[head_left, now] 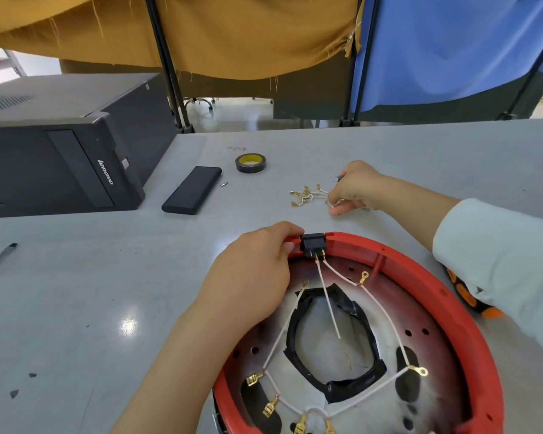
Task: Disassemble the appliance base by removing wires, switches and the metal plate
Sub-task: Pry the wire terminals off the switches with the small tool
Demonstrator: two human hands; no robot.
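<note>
Fingers (pixel 287 245) of my left hand (pixel 251 277) curl over the red rim of the appliance base (pixel 452 296), gripping it just beside the black switch (pixel 312 244), which sits seated in its slot. Below them, white wires (pixel 328 303) run from the switch terminals across the metal plate (pixel 433 311). If I tug those leads hard, I judge a terminal could bend or the base could slide on the table (pixel 107 277). Farther off, my right hand (pixel 355 189) pinches a loose wire bundle (pixel 306 195); dragging it could scatter the connectors.
</note>
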